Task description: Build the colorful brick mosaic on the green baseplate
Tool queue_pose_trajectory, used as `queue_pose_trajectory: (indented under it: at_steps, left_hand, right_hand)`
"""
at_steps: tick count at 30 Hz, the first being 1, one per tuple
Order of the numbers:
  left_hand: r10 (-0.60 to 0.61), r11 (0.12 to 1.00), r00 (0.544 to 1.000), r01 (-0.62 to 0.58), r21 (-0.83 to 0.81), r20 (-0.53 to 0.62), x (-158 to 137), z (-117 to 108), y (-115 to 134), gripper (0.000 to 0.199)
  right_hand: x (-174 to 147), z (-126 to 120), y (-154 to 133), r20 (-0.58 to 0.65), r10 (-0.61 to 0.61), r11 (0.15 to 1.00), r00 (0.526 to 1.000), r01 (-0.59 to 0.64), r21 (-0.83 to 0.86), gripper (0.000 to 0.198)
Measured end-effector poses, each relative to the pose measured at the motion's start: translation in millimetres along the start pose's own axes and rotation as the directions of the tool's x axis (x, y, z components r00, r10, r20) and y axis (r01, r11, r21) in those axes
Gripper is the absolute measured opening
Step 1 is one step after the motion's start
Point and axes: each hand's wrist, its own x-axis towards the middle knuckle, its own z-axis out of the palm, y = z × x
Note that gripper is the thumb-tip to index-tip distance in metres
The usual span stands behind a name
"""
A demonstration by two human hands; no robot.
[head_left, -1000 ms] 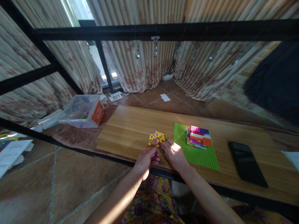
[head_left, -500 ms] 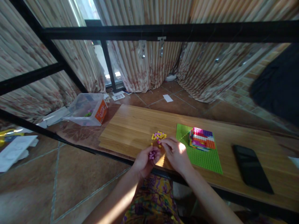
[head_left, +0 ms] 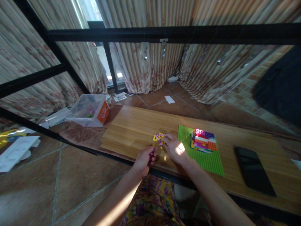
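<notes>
From my end of the feed, striped curtains (head_left: 131, 67) fill the top of the frame, and brown floor tiles (head_left: 87, 182) cover the lower left. A wooden worktop (head_left: 136, 122) runs from the centre to the right edge, and a black bar (head_left: 223, 34) crosses above it. At the lower centre I see yellow and purple patterned cloth (head_left: 155, 201) below the worktop's near edge.

Left of centre, beyond the worktop's left end, sits a clear plastic box (head_left: 80, 120) with an orange label (head_left: 102, 113); small green and pink pieces lie inside it. Right of centre, a green board (head_left: 199, 164) lies flat on the worktop, with a black phone (head_left: 255, 171) well apart from it at the lower right.

My right hand (head_left: 174, 150) is just right of centre, palm down, its fingers at the edge of the loose pile; I cannot tell whether they pinch a piece. My left hand (head_left: 146, 158), lower and left of it, has its fingers curled around some pink bricks (head_left: 151, 155), partly hidden.

A multicoloured brick stack (head_left: 204, 140) stands on the upper part of the board. The smallest things are the loose yellow and pink bricks (head_left: 159, 137), scattered on the worktop near the centre.
</notes>
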Motion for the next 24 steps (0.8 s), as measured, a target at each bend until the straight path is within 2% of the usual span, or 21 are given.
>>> queue_pose_trajectory:
  at_steps: [4,8,11,14,17,20,24]
  left_hand:
    - [0.039,0.999,0.999,-0.038,0.021,-0.021,3.2,5.2,0.5,0.027]
    - [0.089,0.995,0.993,-0.092,0.046,0.073,2.9,11.0,2.0,0.035]
    - [0.131,0.986,0.984,-0.141,0.086,0.121,1.1,13.8,0.3,0.035]
    - [0.131,0.980,0.983,-0.148,0.133,0.126,-1.3,14.4,-4.3,0.034]
    - [0.082,0.989,0.990,-0.095,0.113,0.115,-4.3,13.5,-9.7,0.034]
    - [0.044,0.996,0.991,-0.052,0.067,0.124,-6.3,12.2,-13.8,0.034]
    - [0.040,0.998,0.989,-0.046,0.033,0.145,-4.8,12.1,-15.4,0.034]
  right_hand:
    - [-3.9,-12.3,-10.1,-0.033,-0.016,0.997,0.999,0.019,0.076,0.012]
    - [-13.6,-26.5,-29.5,-0.044,-0.037,0.985,0.998,0.043,0.166,0.013]
    - [-22.8,-24.6,-37.5,-0.060,0.024,0.946,0.998,-0.003,0.324,0.012]
    - [-32.4,-14.1,-38.1,-0.101,0.216,0.827,0.971,-0.127,0.547,0.012]
    - [-39.7,-6.3,-37.6,-0.014,0.378,0.658,0.926,-0.258,0.707,0.016]
    - [-43.1,-6.0,-39.6,0.075,0.418,0.531,0.905,-0.311,0.789,0.018]
    - [-42.0,-7.9,-41.6,0.118,0.450,0.432,0.885,-0.331,0.839,0.018]
